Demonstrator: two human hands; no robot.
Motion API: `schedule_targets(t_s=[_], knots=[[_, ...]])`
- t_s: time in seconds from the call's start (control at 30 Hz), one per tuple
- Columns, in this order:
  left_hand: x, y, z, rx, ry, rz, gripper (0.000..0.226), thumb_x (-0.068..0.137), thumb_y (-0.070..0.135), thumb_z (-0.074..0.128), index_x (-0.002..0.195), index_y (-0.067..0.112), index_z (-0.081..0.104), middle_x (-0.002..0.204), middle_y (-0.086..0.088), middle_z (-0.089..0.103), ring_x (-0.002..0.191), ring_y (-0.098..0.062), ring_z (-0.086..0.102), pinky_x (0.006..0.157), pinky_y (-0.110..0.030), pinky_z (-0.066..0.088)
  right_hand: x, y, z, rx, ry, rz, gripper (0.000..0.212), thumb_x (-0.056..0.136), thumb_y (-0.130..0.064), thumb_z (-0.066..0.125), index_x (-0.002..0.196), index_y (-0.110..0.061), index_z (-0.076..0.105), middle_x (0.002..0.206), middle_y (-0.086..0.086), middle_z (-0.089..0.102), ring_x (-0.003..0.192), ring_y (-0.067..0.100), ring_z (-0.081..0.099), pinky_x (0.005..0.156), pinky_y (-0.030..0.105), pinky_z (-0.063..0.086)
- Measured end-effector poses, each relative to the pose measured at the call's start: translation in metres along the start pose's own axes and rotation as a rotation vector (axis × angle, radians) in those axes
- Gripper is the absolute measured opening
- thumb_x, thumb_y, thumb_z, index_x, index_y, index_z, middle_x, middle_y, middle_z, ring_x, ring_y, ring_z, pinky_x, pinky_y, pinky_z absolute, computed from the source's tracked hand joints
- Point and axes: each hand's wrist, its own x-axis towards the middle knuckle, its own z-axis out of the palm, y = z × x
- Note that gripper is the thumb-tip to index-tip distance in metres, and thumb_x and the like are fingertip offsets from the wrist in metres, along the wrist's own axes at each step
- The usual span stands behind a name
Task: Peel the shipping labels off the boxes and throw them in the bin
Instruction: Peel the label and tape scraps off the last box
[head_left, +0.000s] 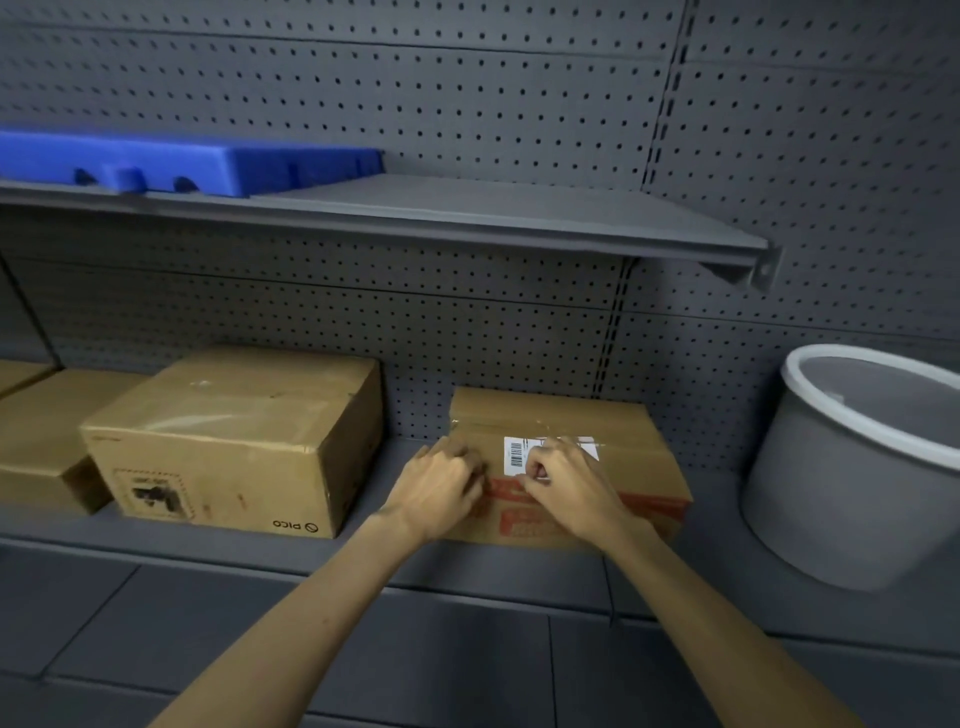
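Note:
A cardboard box (631, 426) with red print on its front stands on the lower shelf, right of centre. A white shipping label (517, 453) with a barcode is stuck on its top. My right hand (566, 486) lies over the label's lower part, its curled fingers pinching the label's near edge. On the box's left front corner rests my left hand (441, 486), its fingers curled against the cardboard. A grey bin (852, 467) with a white rim stands on the shelf to the right of the box.
A bigger cardboard box (234, 441) marked PICO stands to the left, with further boxes (36, 441) beyond it. An upper shelf (467, 218) juts out overhead and carries a blue plastic lid (208, 161). Grey pegboard forms the back wall.

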Motion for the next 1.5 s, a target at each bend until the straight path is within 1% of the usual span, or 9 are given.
schedule_targets(t_s=[0.13, 0.27, 0.4, 0.57, 0.67, 0.8, 1.1, 1.33, 1.5], knots=[[0.0, -0.003, 0.002, -0.015, 0.017, 0.019, 0.029, 0.096, 0.033, 0.044, 0.115, 0.018, 0.06, 0.119, -0.001, 0.054, 0.112, -0.021, 0.05, 0.096, -0.035, 0.038, 0.012, -0.005, 0.006, -0.019, 0.01, 0.0, 0.023, 0.089, -0.036, 0.062, 0.078, -0.017, 0.06, 0.09, -0.003, 0.06, 0.093, 0.015, 0.05, 0.071, 0.025, 0.034], [0.0, -0.005, 0.003, -0.023, 0.036, 0.044, 0.027, 0.096, 0.031, 0.044, 0.113, 0.018, 0.061, 0.117, 0.0, 0.055, 0.111, -0.02, 0.052, 0.094, -0.033, 0.035, 0.018, -0.008, 0.01, -0.036, -0.011, 0.025, 0.021, 0.089, -0.034, 0.062, 0.08, -0.015, 0.059, 0.098, 0.001, 0.061, 0.098, 0.018, 0.052, 0.075, 0.029, 0.038], [0.004, -0.008, 0.005, -0.034, 0.065, 0.061, 0.026, 0.097, 0.03, 0.042, 0.108, 0.017, 0.062, 0.115, 0.0, 0.057, 0.108, -0.02, 0.053, 0.093, -0.031, 0.034, 0.022, -0.008, 0.013, -0.028, -0.032, 0.034, 0.021, 0.088, -0.032, 0.064, 0.077, -0.018, 0.055, 0.096, 0.001, 0.06, 0.101, 0.019, 0.053, 0.074, 0.031, 0.04], [0.008, -0.009, 0.009, -0.104, 0.086, 0.089, 0.025, 0.098, 0.027, 0.043, 0.102, 0.012, 0.063, 0.111, -0.002, 0.058, 0.102, -0.022, 0.055, 0.09, -0.03, 0.039, 0.024, -0.007, 0.013, -0.033, -0.031, 0.025, 0.018, 0.087, -0.027, 0.064, 0.076, -0.015, 0.058, 0.091, 0.001, 0.059, 0.09, 0.019, 0.056, 0.07, 0.03, 0.041], [0.009, -0.01, 0.011, -0.149, 0.086, 0.09, 0.024, 0.097, 0.026, 0.044, 0.098, 0.01, 0.063, 0.109, -0.003, 0.058, 0.097, -0.024, 0.057, 0.084, -0.034, 0.046, 0.025, -0.01, 0.016, -0.047, -0.025, -0.024, 0.012, 0.089, -0.019, 0.059, 0.081, -0.012, 0.064, 0.094, 0.002, 0.061, 0.09, 0.02, 0.058, 0.073, 0.03, 0.044], [0.01, -0.009, 0.012, -0.146, 0.079, 0.078, 0.024, 0.095, 0.026, 0.045, 0.095, 0.009, 0.063, 0.107, -0.004, 0.058, 0.092, -0.026, 0.059, 0.08, -0.038, 0.049, 0.024, -0.016, 0.018, -0.111, -0.005, -0.102, 0.014, 0.091, -0.013, 0.052, 0.09, -0.008, 0.065, 0.1, 0.006, 0.061, 0.092, 0.021, 0.057, 0.076, 0.032, 0.046], [0.011, -0.01, 0.004, -0.128, 0.055, 0.075, 0.023, 0.091, 0.028, 0.049, 0.092, 0.009, 0.063, 0.108, -0.004, 0.059, 0.092, -0.027, 0.06, 0.077, -0.04, 0.05, 0.024, -0.017, 0.016, -0.199, -0.052, -0.189, 0.019, 0.095, -0.015, 0.045, 0.102, -0.003, 0.059, 0.107, 0.01, 0.057, 0.103, 0.023, 0.049, 0.087, 0.033, 0.042], [0.009, -0.009, 0.001, -0.124, 0.045, 0.079, 0.026, 0.094, 0.029, 0.048, 0.099, 0.009, 0.064, 0.114, -0.004, 0.057, 0.098, -0.026, 0.058, 0.082, -0.037, 0.046, 0.021, -0.003, 0.004, -0.191, 0.051, -0.101, 0.019, 0.097, -0.017, 0.045, 0.089, -0.011, 0.061, 0.098, 0.002, 0.059, 0.096, 0.019, 0.053, 0.077, 0.026, 0.037], [0.008, -0.009, 0.0, -0.122, 0.05, 0.084, 0.024, 0.094, 0.028, 0.047, 0.098, 0.01, 0.063, 0.113, -0.004, 0.057, 0.098, -0.026, 0.058, 0.081, -0.037, 0.046, 0.017, -0.016, 0.01, -0.093, 0.133, -0.084, 0.02, 0.097, -0.018, 0.047, 0.092, -0.009, 0.065, 0.097, 0.003, 0.06, 0.094, 0.019, 0.054, 0.076, 0.029, 0.042]])
